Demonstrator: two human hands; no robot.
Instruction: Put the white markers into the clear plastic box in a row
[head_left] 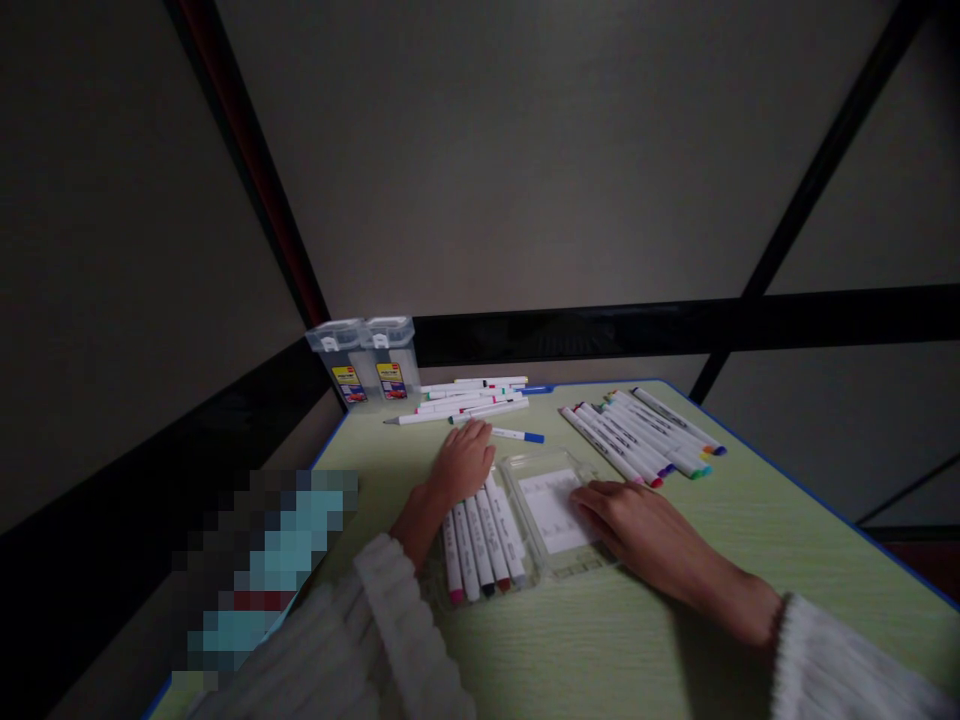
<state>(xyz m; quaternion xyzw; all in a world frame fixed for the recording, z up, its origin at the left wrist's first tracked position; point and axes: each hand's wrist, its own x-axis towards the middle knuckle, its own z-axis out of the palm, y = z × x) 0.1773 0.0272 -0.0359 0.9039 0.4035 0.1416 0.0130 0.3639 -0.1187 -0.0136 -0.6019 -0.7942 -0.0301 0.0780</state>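
A clear plastic marker case (534,540) lies opened flat on the table. Its left half holds several white markers (484,535) side by side, with pink, black and brown ends facing me. My left hand (466,462) rests over their far ends, fingers stretched forward and a little apart; what lies under the palm is hidden. My right hand (637,520) has its fingers bent together over the right edge of the case's other half, gripping it. Inside that half is a white paper insert (551,508). A blue-capped marker (519,435) lies just beyond my left hand.
Loose white markers (472,400) lie scattered at the back. Another row of markers (637,435) with coloured ends lies at the right. Two lidded clear boxes (367,362) stand at the back left corner. The green table (600,650) has a blue edge, with walls behind and left.
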